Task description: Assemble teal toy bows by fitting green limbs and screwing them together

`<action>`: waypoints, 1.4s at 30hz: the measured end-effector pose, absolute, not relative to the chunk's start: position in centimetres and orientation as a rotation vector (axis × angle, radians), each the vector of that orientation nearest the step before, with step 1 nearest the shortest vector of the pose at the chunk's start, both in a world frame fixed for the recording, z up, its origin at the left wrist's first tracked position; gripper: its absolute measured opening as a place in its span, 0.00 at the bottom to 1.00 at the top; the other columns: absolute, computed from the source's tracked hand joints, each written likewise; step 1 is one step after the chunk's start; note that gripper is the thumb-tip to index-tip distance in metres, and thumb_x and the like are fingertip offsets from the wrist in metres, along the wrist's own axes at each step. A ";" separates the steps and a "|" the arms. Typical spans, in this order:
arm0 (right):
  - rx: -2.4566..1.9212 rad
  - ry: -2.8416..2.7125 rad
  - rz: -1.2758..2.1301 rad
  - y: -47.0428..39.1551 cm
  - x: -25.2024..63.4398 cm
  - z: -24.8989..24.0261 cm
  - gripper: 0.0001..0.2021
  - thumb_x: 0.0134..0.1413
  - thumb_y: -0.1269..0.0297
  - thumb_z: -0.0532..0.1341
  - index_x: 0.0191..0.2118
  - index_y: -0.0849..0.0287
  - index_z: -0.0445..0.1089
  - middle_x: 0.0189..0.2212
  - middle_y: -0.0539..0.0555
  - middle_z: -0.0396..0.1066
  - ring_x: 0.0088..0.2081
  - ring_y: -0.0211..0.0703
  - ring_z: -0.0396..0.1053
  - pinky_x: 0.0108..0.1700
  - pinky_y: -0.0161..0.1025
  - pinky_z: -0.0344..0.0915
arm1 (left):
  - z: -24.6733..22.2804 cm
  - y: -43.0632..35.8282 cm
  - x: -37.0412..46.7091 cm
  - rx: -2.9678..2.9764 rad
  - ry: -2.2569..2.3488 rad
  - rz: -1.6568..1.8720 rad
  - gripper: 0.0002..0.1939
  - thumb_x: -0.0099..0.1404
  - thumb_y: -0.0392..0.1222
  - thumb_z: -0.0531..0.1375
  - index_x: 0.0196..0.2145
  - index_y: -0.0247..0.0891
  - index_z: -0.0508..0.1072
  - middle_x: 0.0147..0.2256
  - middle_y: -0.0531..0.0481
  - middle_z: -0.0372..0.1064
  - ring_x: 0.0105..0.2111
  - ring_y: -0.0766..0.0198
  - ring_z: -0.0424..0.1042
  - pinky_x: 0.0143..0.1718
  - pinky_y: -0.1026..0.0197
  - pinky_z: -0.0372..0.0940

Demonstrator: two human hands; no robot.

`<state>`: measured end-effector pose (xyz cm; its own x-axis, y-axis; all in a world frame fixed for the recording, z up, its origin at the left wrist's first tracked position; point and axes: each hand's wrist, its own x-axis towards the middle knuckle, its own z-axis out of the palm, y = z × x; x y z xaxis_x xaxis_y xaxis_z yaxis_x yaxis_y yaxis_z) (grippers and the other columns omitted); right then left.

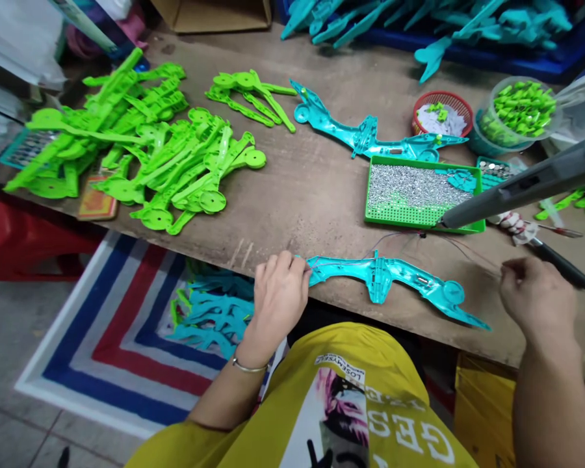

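A teal plastic toy-bow half (pixel 348 268) lies along the table's front edge, its hollow inner side facing up. My left hand (pixel 281 292) is closed over its left end, the fingertips partly hidden. Thin wires (pixel 394 235) run from near that hand, above the bow half, toward my right hand (pixel 539 299). That hand is closed in a pinch at the wires' right end, off the table surface and apart from the bow half. Behind it, a second teal bow half (pixel 336 128) rests with its right end by a green basket (pixel 424 218) of small metal screws.
Bright green plastic parts (pixel 175 156) are heaped at the left. A grey electric screwdriver (pixel 526 182) slants over the basket. At the right are a red basket (pixel 442 97), a tub of green pieces (pixel 524 107) and a black-handled tool (pixel 565 263). A blue crate (pixel 394 55) stands behind.
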<state>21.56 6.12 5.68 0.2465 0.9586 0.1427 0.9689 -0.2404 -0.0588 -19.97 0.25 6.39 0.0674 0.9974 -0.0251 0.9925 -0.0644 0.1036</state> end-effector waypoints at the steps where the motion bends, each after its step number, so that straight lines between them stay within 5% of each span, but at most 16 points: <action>1: -2.172 -1.910 -0.099 6.2 19.9 6.4 0.02 0.52 0.65 0.61 0.31 0.50 0.71 0.31 0.60 0.75 0.34 0.53 0.73 0.35 0.49 0.64 | 6.4 0.3 -20.0 2.234 2.082 0.132 0.09 0.73 0.41 0.54 0.36 0.38 0.72 0.35 0.44 0.70 0.39 0.51 0.68 0.38 0.52 0.57; 7: -1.125 -2.269 0.339 6.2 7.9 8.3 0.09 0.58 0.72 0.60 0.45 0.57 0.71 0.40 0.57 0.78 0.45 0.49 0.75 0.50 0.48 0.72 | 6.7 0.5 -19.5 2.377 1.932 0.575 0.09 0.74 0.41 0.55 0.35 0.38 0.70 0.32 0.48 0.72 0.34 0.56 0.65 0.38 0.55 0.56; 12: -0.751 -2.339 0.605 6.6 1.7 7.8 0.28 0.58 0.72 0.60 0.64 0.61 0.59 0.62 0.63 0.66 0.66 0.52 0.61 0.67 0.58 0.59 | 7.0 1.6 -18.6 2.547 1.872 0.864 0.04 0.70 0.38 0.60 0.36 0.39 0.73 0.31 0.49 0.74 0.35 0.57 0.64 0.38 0.55 0.55; 17: -0.721 -2.399 0.592 7.3 -0.1 7.2 0.34 0.57 0.74 0.58 0.69 0.62 0.52 0.64 0.62 0.64 0.69 0.51 0.55 0.71 0.59 0.50 | 7.1 2.9 -18.7 2.575 1.920 0.879 0.06 0.69 0.39 0.61 0.33 0.40 0.74 0.29 0.50 0.73 0.39 0.55 0.66 0.43 0.53 0.55; 21: -0.803 -2.370 0.517 7.3 0.1 7.7 0.33 0.57 0.71 0.60 0.68 0.62 0.55 0.63 0.60 0.66 0.69 0.52 0.55 0.72 0.61 0.46 | 7.4 3.1 -18.9 2.554 1.767 1.024 0.03 0.69 0.39 0.61 0.35 0.40 0.74 0.31 0.51 0.76 0.42 0.56 0.69 0.52 0.50 0.57; 25: -0.792 -2.373 0.400 7.3 -0.4 7.5 0.26 0.61 0.73 0.57 0.64 0.56 0.63 0.55 0.55 0.75 0.67 0.52 0.60 0.72 0.64 0.40 | 7.2 3.4 -18.6 2.518 1.608 1.018 0.07 0.71 0.37 0.58 0.34 0.38 0.73 0.30 0.49 0.74 0.33 0.60 0.71 0.39 0.57 0.63; 28: -0.832 -2.299 0.512 7.8 -1.0 6.2 0.19 0.64 0.71 0.57 0.58 0.58 0.70 0.46 0.55 0.79 0.54 0.48 0.73 0.71 0.62 0.46 | 6.6 3.7 -18.3 2.256 1.520 1.174 0.05 0.71 0.38 0.59 0.36 0.38 0.73 0.33 0.50 0.75 0.34 0.64 0.74 0.38 0.61 0.66; 31: -0.932 -2.170 0.823 8.2 -1.3 4.7 0.14 0.66 0.67 0.56 0.53 0.56 0.75 0.43 0.54 0.80 0.44 0.43 0.77 0.65 0.56 0.59 | 5.3 3.6 -18.2 1.936 1.493 1.312 0.04 0.71 0.41 0.61 0.42 0.39 0.73 0.36 0.51 0.76 0.37 0.66 0.76 0.42 0.63 0.69; 36: -1.116 -1.880 1.226 8.4 -1.5 3.3 0.13 0.67 0.61 0.57 0.47 0.54 0.78 0.41 0.54 0.80 0.43 0.43 0.77 0.48 0.41 0.72 | 2.6 2.8 -18.3 1.755 1.534 1.145 0.40 0.62 0.48 0.69 0.64 0.40 0.55 0.53 0.40 0.71 0.53 0.54 0.73 0.53 0.50 0.70; 42: -1.042 -1.422 1.235 8.6 -0.8 4.2 0.10 0.64 0.59 0.60 0.44 0.53 0.78 0.36 0.51 0.80 0.40 0.41 0.78 0.48 0.42 0.74 | 1.9 2.7 -18.7 1.911 1.604 0.896 0.36 0.65 0.37 0.66 0.65 0.40 0.54 0.47 0.43 0.74 0.49 0.53 0.75 0.53 0.48 0.68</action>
